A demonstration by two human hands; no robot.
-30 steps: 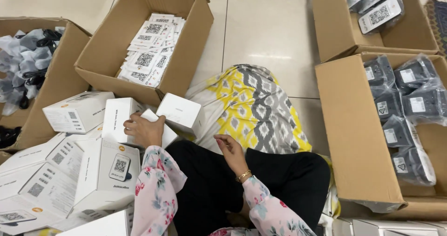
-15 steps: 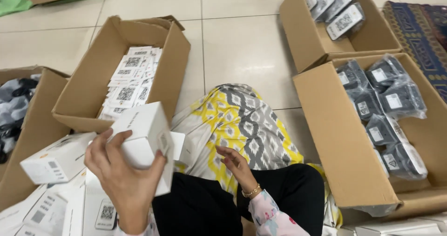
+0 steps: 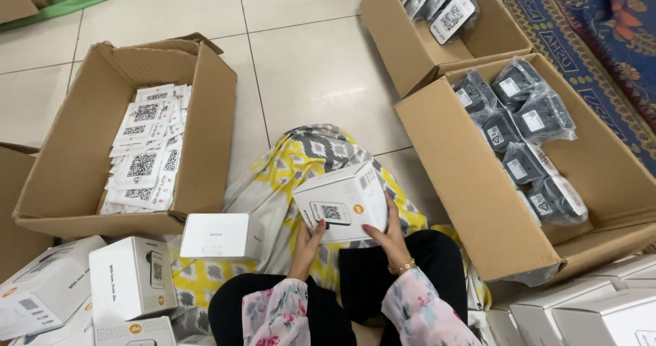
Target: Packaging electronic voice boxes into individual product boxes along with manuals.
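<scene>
Gripped between both hands above the lap: a small white carton point(image 3: 342, 201), tilted, long axis running from lower left to upper right, printed face with a square code turned up toward the camera, left hand point(image 3: 306, 245) clasping the lower left corner, right hand point(image 3: 387, 233) wrapped round the lower right edge. Seated on a pale tiled floor point(image 3: 314, 66), ringed by an open cardboard box of printed cards point(image 3: 143, 155) at left, another of bagged dark devices point(image 3: 519, 134) at right, more white cartons point(image 3: 133, 278) by the left knee, a patterned rug point(image 3: 588, 38) at far right.
</scene>
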